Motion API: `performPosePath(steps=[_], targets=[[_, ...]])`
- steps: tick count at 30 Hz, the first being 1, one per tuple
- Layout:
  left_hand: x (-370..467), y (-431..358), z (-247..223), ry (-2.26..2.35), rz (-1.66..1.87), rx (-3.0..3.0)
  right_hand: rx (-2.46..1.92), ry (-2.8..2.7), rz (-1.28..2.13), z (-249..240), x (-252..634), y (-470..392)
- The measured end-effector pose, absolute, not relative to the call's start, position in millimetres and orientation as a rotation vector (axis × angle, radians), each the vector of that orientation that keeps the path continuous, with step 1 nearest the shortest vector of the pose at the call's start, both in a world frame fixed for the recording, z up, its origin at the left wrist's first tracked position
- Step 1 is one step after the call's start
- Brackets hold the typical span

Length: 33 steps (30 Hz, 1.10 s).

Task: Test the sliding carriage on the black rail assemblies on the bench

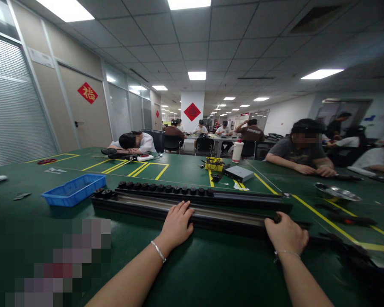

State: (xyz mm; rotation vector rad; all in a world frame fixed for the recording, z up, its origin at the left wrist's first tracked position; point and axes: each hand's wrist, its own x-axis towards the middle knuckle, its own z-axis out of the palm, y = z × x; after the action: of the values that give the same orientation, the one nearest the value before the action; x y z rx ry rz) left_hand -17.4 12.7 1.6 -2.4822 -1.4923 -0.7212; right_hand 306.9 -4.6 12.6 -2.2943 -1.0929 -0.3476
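Black rail [225,223] lying crosswise on the green table [217,264], under both hands.
At left, a blurred-out patch masks the near table, and the blue tray [64,200] sits just beside the rail's left end, which carries two round black pieces [103,193]; the long axis runs left to right, the right end slanting nearer. A second rail [252,198] lies close behind, leaving little room there, while bare table lies in front, between the forearms. The left hand [178,222] lays its grip over the rail's middle, thumb apart from the fingers; the right hand [287,234] curls its grip near the right end, partly hiding it. Whether either pinches, I cannot tell. Farther right, a dark blurred heap [365,260] is hard to make out.
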Motion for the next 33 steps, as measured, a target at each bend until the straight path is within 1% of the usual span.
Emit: performPosePath(steps=[21, 33], targets=[[-17.5, 12.0, 2.4, -1.507, -0.729, -2.491, -2.311, -0.972, -0.318, 6.2, 338.7, -5.8], [-17.2, 12.4, 3.3, -1.519, -0.717, -2.493, -2.285, -0.914, -0.244, 6.3, 351.5, -7.4]])
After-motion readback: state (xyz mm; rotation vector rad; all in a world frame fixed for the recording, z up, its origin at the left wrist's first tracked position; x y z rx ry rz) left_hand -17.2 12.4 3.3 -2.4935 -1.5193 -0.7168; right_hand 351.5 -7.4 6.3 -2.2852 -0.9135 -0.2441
